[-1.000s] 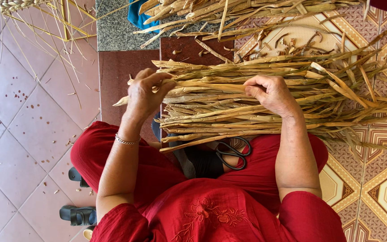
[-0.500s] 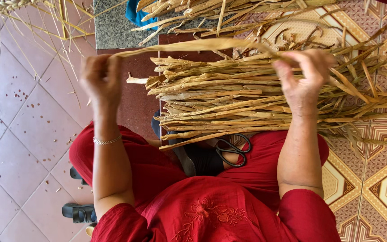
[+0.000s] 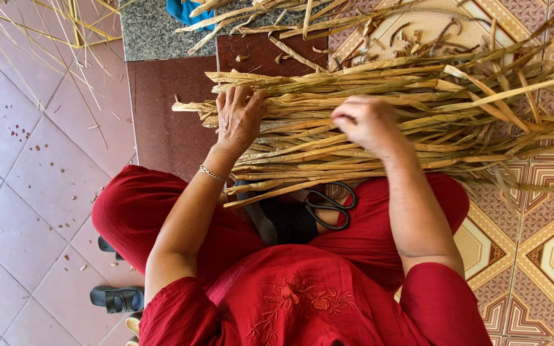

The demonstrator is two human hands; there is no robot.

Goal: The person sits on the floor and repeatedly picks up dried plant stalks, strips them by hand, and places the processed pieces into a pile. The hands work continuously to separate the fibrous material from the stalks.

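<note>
while the person in red clothes sat on the floor, a thick bundle of dried, straw-coloured plant stalks (image 3: 379, 128) lay across the lap and stretched out over the patterned floor tiles (image 3: 546, 256) on the person's right. the left hand (image 3: 238, 118) rested flat on the cut ends of the bundle, fingers spread open and pressing on the stalks, with a thin bracelet (image 3: 213, 173) at the wrist. the right hand (image 3: 367, 123) sat further along the bundle, curled closed with the knuckles up; it seemed to pinch some stalks, though the grip itself was hidden. a pair of black-handled scissors (image 3: 328, 205) lay on the lap just under the bundle's near edge, between the two forearms. more loose stalks (image 3: 270, 19) lay beyond the bundle, near a dark red step (image 3: 168, 109) and a grey speckled slab (image 3: 149, 29). a dark sandal (image 3: 117, 298) stood on the pink floor tiles beside the person's left leg.
</note>
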